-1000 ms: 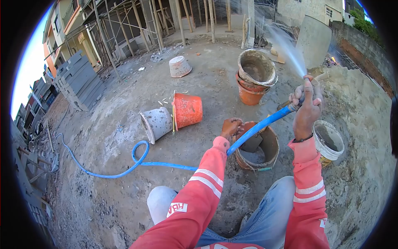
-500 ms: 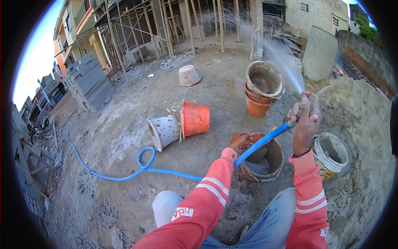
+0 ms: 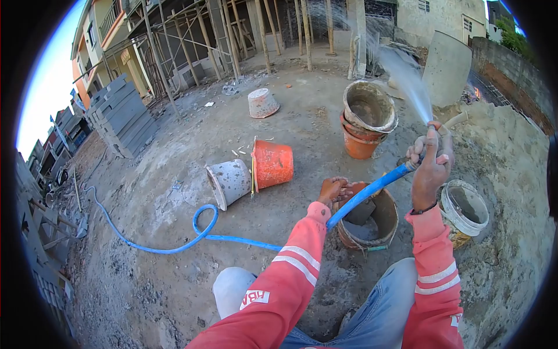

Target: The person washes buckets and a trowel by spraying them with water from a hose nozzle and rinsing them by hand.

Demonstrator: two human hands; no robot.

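Observation:
My right hand is closed around the end of a blue hose, below a dark coupling piece. Water sprays from the hose end, forward and to the left, in a widening white jet. My left hand is beside the far left rim of an orange mortar-stained bucket, its fingers loosely stretched to the right; the hose partly covers that rim, and contact is unclear. Inside this bucket are greyish water and a dark flat piece. The hose passes under my left sleeve and loops on the ground.
A white bucket stands right of the orange one. Stacked buckets are ahead. A speckled bucket and a red-orange bucket lie tipped. Grey blocks, wooden poles and a small fire are farther off.
My left hand has shifted slightly up and left, its fingers now a little straighter. My right hand still holds the hose, and the water jet looks thicker near its end.

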